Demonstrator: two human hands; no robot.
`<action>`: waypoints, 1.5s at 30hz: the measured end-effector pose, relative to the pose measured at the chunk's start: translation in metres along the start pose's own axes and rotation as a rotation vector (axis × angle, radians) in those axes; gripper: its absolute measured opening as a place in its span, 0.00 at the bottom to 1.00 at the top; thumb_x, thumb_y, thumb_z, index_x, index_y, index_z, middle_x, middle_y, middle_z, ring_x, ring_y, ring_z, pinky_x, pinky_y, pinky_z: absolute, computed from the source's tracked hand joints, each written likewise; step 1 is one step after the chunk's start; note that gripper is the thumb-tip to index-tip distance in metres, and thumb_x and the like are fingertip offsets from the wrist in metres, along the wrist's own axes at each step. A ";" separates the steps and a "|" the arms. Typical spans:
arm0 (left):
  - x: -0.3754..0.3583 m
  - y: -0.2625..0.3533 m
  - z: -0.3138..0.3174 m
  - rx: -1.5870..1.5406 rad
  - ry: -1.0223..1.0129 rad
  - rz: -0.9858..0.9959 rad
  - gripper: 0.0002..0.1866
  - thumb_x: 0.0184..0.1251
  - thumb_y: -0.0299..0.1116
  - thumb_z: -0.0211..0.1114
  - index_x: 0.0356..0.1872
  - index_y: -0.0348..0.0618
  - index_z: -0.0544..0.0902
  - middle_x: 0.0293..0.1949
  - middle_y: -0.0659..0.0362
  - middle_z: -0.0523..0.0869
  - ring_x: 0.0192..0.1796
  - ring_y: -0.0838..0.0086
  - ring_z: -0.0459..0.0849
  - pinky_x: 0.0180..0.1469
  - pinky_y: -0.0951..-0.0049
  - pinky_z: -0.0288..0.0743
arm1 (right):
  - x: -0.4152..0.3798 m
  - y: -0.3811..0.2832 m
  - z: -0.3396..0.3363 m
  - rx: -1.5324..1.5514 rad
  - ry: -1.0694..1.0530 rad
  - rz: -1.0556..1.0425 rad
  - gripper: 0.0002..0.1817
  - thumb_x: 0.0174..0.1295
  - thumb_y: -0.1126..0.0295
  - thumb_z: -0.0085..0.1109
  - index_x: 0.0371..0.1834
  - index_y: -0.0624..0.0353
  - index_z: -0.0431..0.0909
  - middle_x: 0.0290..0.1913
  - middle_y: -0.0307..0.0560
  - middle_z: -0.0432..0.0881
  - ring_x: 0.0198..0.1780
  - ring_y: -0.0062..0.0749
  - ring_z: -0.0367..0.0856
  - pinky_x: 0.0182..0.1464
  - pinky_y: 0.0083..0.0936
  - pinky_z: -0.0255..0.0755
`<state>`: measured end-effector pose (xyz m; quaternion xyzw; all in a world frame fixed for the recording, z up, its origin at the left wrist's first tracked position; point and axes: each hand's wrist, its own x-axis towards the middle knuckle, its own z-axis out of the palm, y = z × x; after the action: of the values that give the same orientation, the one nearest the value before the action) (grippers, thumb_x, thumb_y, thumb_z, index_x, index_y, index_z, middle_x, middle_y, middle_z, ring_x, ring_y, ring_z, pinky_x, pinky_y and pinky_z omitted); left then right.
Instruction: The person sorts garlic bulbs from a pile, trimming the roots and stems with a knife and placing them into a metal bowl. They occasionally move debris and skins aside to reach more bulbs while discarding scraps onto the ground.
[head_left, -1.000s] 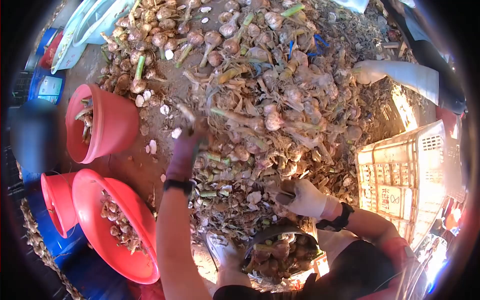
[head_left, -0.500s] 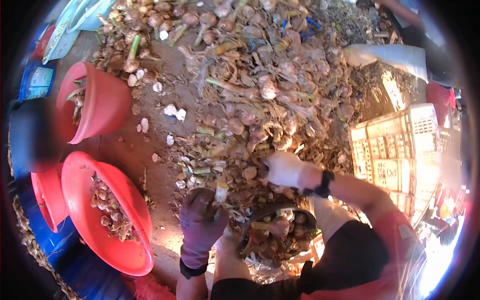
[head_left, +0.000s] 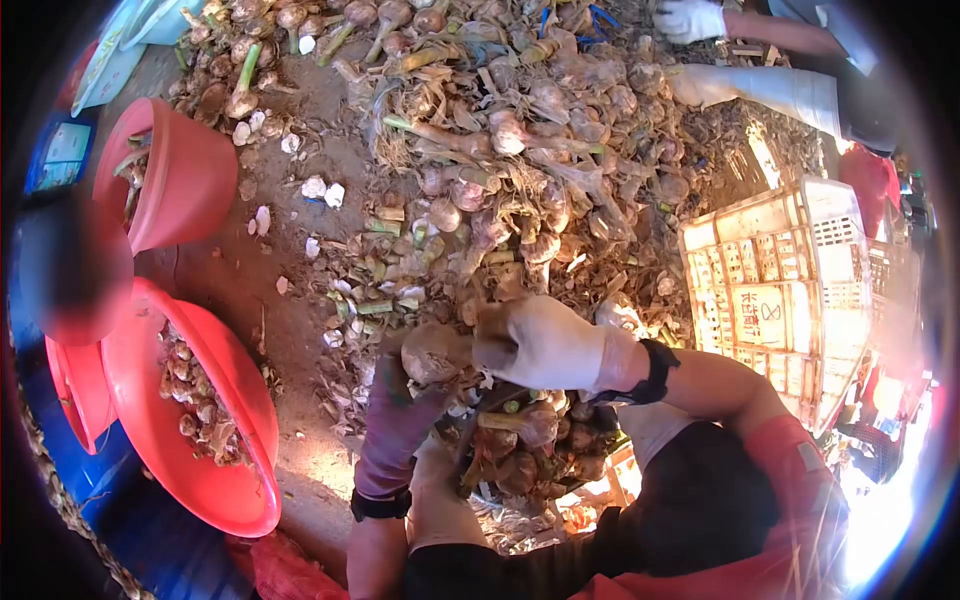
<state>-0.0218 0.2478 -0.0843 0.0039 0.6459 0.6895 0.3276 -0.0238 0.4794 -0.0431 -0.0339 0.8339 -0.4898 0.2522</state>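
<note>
My left hand [head_left: 405,390], in a dark purple glove, is closed around a pale garlic bulb [head_left: 430,355] above the heap. My right hand [head_left: 545,343], in a white glove, is closed right beside the bulb. Its fingertips point towards the left hand; what they hold, if anything, is blurred and I cannot make it out. Below both hands, between my knees, a dark container holds garlic bulbs with cut stems [head_left: 535,425]. Its rim is mostly hidden by the garlic and my right forearm.
A large pile of garlic [head_left: 540,190] with dry stalks spreads in front. Left stand a pink bucket [head_left: 190,190] and a bright red basin [head_left: 245,400] with small bulbs. A whitish plastic crate [head_left: 760,300] is on the right. Another person's gloved hand [head_left: 690,20] reaches in at the top right.
My right hand has moved left from the pile to meet my left hand, which has risen slightly. A garlic bulb now shows between them. Another person's gloved hand has come into view.
</note>
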 end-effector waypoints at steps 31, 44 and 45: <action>-0.053 0.008 0.015 0.050 -0.062 -0.204 0.15 0.67 0.29 0.56 0.52 0.31 0.76 0.39 0.55 0.84 0.37 0.74 0.83 0.34 0.80 0.77 | -0.015 0.041 0.030 -0.335 -0.033 -0.358 0.17 0.40 0.59 0.61 0.33 0.55 0.80 0.21 0.48 0.78 0.24 0.47 0.78 0.26 0.39 0.70; -0.051 0.014 0.037 0.308 -0.068 -0.242 0.23 0.69 0.51 0.56 0.44 0.38 0.74 0.20 0.65 0.70 0.15 0.85 0.65 0.16 0.82 0.53 | -0.024 0.050 0.009 -0.186 0.064 -0.424 0.15 0.45 0.58 0.61 0.32 0.54 0.78 0.18 0.48 0.75 0.22 0.50 0.76 0.23 0.41 0.67; -0.051 0.018 0.043 -0.062 0.013 -0.337 0.20 0.68 0.47 0.56 0.45 0.38 0.74 0.21 0.65 0.70 0.15 0.85 0.65 0.16 0.82 0.53 | -0.023 0.052 0.009 -0.183 0.067 -0.423 0.15 0.45 0.58 0.61 0.32 0.54 0.78 0.18 0.48 0.75 0.22 0.50 0.76 0.23 0.41 0.67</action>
<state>0.0283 0.2641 -0.0395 -0.1190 0.6182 0.6444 0.4341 0.0105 0.5060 -0.0814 -0.2146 0.8570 -0.4549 0.1121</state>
